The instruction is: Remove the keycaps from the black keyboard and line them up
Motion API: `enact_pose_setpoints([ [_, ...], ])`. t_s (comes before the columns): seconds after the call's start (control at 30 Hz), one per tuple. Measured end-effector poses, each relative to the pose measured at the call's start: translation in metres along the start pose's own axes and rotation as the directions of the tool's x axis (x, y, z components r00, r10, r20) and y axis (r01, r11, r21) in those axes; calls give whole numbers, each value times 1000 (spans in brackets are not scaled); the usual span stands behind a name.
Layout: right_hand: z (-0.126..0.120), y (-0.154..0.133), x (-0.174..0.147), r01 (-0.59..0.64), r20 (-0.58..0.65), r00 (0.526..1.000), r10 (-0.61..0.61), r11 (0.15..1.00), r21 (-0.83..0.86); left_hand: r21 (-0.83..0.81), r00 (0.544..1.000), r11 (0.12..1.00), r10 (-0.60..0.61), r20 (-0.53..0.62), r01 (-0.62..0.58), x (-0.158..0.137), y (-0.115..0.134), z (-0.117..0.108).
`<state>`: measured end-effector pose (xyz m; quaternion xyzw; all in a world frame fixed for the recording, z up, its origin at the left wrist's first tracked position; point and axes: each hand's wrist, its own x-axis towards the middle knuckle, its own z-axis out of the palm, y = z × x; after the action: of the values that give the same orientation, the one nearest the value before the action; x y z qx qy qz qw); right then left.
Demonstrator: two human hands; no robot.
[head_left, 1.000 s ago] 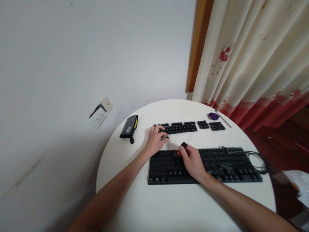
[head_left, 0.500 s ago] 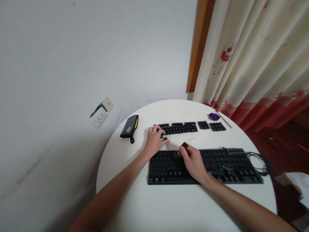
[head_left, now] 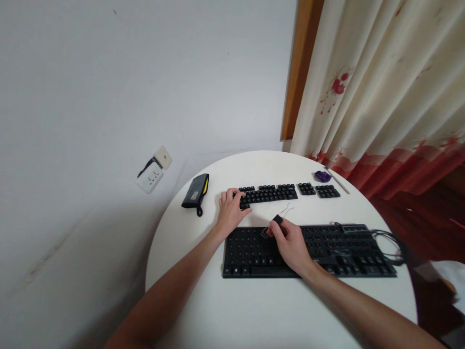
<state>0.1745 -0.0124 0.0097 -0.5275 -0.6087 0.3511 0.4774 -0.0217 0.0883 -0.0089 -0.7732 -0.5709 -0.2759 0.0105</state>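
My left hand (head_left: 229, 208) rests at the left end of the rows of loose black keycaps (head_left: 271, 195), thumb and fingers apart. Its thumb lies against a nearer keycap (head_left: 244, 206), and its fingers partly cover the row ends. In my right hand (head_left: 292, 242) is a keycap puller (head_left: 277, 219) with a black handle; thin wire prongs stick out beyond it. That hand is over the black keyboard (head_left: 232, 259). Many keys are off the keyboard's upper left area, while some remain along its lower rows.
On the white round table (head_left: 225, 310), a black pouch (head_left: 196, 190) with a strap lies at the left. A purple crumpled thing (head_left: 322, 176) and a slim white brush-like tool (head_left: 337, 181) lie at the far right. The keyboard's coiled cable (head_left: 390, 245) hangs near the right edge.
My left thumb has moved slightly left, and the nearer keycap sits closer in toward the row. My right hand with the puller has stayed nearly still.
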Motion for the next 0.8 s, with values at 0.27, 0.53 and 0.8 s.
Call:
enact_pose_setpoints([
  [0.27,1,1,0,5,7,1000,-5,1000,0,1,1000,1000,-23,4,23,0,-1,1],
  [0.53,-4,-2,2,80,81,994,-75,995,-53,-276,970,954,172,173,-120,-6,4,-24],
  [0.8,-9,0,7,109,155,983,-93,990,-94,-511,707,820,520,479,-257,-23,22,-45],
])
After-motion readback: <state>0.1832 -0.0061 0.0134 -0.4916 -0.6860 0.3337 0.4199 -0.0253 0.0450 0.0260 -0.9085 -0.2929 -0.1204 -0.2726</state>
